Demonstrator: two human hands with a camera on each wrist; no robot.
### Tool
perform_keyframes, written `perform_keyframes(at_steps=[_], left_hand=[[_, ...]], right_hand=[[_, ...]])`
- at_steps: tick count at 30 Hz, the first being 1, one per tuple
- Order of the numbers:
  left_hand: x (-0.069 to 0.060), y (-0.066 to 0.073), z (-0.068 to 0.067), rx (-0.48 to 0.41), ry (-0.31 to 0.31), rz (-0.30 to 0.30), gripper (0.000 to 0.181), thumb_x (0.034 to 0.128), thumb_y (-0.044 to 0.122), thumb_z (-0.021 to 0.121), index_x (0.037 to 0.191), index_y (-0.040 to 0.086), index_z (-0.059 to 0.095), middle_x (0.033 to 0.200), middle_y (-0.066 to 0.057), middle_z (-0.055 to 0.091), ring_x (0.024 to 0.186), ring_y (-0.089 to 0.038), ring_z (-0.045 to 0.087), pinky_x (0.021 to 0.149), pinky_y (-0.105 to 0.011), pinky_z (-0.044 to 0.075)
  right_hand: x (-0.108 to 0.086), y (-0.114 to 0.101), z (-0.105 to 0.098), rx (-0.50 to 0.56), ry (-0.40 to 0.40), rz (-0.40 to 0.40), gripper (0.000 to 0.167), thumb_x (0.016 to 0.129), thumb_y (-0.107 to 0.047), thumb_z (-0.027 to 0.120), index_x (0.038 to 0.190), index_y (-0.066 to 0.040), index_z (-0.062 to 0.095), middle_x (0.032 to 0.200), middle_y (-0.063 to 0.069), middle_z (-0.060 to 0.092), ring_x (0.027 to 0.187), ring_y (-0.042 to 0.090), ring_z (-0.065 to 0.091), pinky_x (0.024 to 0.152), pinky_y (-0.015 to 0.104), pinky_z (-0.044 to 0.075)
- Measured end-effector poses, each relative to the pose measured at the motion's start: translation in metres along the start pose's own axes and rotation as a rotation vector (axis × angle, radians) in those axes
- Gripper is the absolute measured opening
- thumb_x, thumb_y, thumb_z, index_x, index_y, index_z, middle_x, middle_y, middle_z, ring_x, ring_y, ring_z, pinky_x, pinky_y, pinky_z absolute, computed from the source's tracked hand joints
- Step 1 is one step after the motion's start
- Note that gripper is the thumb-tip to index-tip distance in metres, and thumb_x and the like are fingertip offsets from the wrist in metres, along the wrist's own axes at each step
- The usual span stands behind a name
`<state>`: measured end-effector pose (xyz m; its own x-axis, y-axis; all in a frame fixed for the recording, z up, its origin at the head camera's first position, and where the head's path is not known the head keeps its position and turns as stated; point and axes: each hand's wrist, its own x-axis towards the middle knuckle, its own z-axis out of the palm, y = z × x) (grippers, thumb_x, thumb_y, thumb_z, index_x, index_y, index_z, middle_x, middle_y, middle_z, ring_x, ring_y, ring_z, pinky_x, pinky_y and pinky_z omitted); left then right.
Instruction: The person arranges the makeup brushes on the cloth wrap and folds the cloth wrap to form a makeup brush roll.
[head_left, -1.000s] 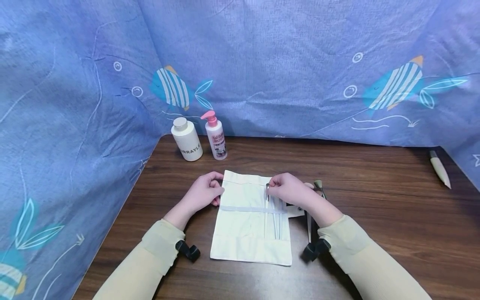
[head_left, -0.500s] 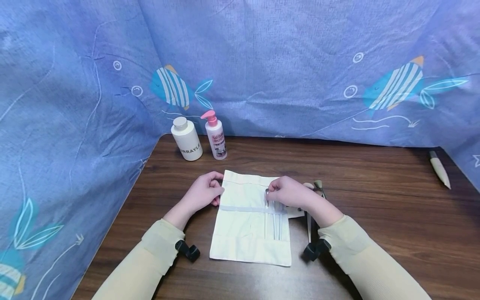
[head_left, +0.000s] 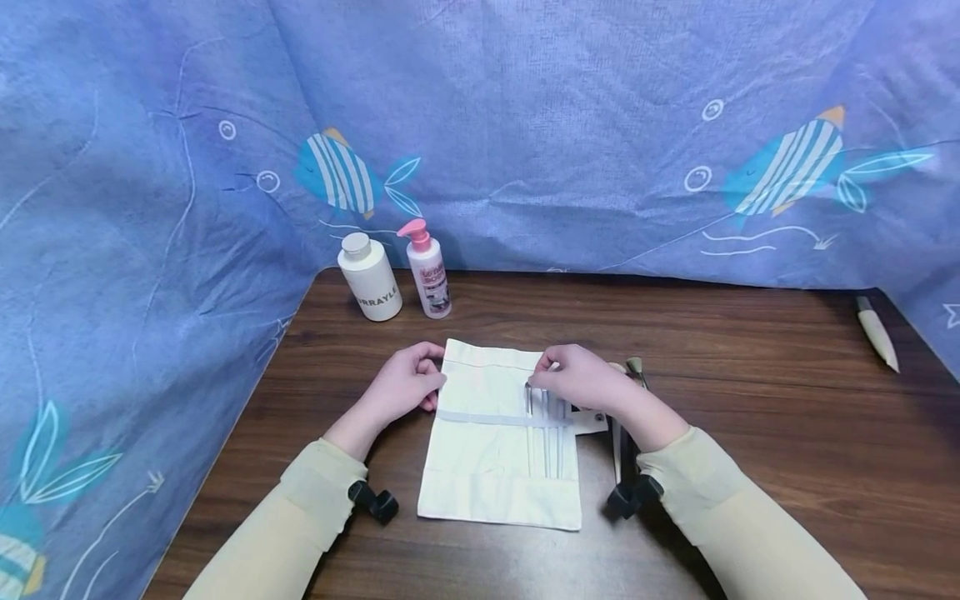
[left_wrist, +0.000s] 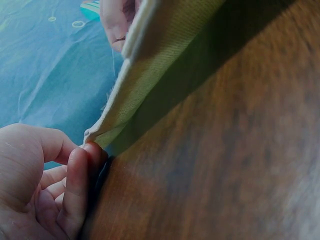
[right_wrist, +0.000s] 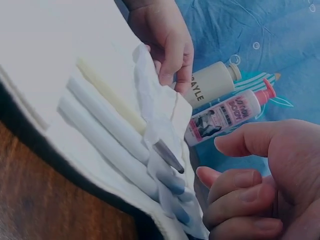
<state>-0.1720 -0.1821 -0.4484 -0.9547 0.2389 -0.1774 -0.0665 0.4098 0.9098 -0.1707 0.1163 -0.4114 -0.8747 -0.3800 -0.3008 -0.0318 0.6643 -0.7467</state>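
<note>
A white cloth brush roll (head_left: 468, 454) lies unrolled on the table, with a pale elastic band across it. My left hand (head_left: 408, 381) pinches its upper left edge between thumb and fingers, seen closely in the left wrist view. Under the band runs a slim brush (right_wrist: 115, 97) with a cream handle and metal ferrule; its dark end sticks out. Two thicker white handles (right_wrist: 107, 127) lie beside it, their grey-blue ends under the band. My right hand (right_wrist: 270, 175) hovers by the brush ends, thumb and forefinger apart, the other fingers loosely curled, holding nothing.
A white bottle (head_left: 371, 279) and a pink-topped pump bottle (head_left: 430, 279) stand at the back left. More brushes, one with greenish bristles (head_left: 635, 365), lie partly hidden by the right forearm. A cream-handled, dark-ended tool (head_left: 876, 333) lies far right. A blue curtain (head_left: 525, 125) hangs behind.
The cream-handled brush has slid a little toward me, deeper into the roll. My right hand has let go of its end. The left hand keeps its hold on the cloth edge.
</note>
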Motion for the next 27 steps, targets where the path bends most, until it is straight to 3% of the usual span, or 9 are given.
perform_keyframes(at_steps=[3, 7, 15, 27], left_hand=[[0.000, 0.000, 0.000, -0.001, 0.001, 0.005, 0.041, 0.0918, 0.000, 0.060, 0.133, 0.001, 0.058, 0.072, -0.008, 0.063, 0.052, -0.017, 0.061, 0.052, -0.029, 0.057], [0.000, -0.001, 0.000, -0.001, 0.001, 0.006, 0.042, 0.0920, 0.000, 0.060, 0.134, 0.001, 0.057, 0.072, -0.007, 0.063, 0.052, -0.017, 0.061, 0.052, -0.028, 0.057], [0.002, -0.001, 0.002, -0.007, 0.002, 0.014, 0.043, 0.0919, -0.001, 0.060, 0.134, 0.001, 0.057, 0.072, -0.008, 0.063, 0.051, -0.017, 0.062, 0.052, -0.028, 0.057], [0.000, 0.000, -0.001, 0.005, 0.005, -0.008, 0.041, 0.0931, 0.001, 0.062, 0.134, 0.003, 0.058, 0.073, -0.008, 0.063, 0.052, -0.018, 0.062, 0.054, -0.030, 0.057]], right_hand=[[0.000, 0.000, -0.004, 0.036, -0.017, 0.002, 0.021, 0.097, -0.030, 0.062, 0.102, -0.009, 0.064, 0.053, -0.004, 0.041, 0.042, 0.012, 0.038, 0.044, 0.027, 0.034], [-0.001, 0.003, -0.008, 0.060, -0.020, -0.029, 0.020, 0.100, -0.026, 0.059, 0.105, -0.007, 0.063, 0.050, -0.001, 0.045, 0.043, 0.015, 0.045, 0.045, 0.029, 0.039], [-0.004, 0.007, -0.014, 0.059, -0.002, -0.044, 0.022, 0.102, -0.025, 0.059, 0.107, -0.004, 0.064, 0.055, 0.003, 0.052, 0.046, 0.018, 0.050, 0.049, 0.035, 0.049], [-0.004, 0.008, -0.023, 0.055, 0.017, -0.065, 0.022, 0.101, -0.022, 0.057, 0.106, -0.002, 0.066, 0.061, 0.003, 0.055, 0.048, 0.018, 0.054, 0.047, 0.032, 0.049]])
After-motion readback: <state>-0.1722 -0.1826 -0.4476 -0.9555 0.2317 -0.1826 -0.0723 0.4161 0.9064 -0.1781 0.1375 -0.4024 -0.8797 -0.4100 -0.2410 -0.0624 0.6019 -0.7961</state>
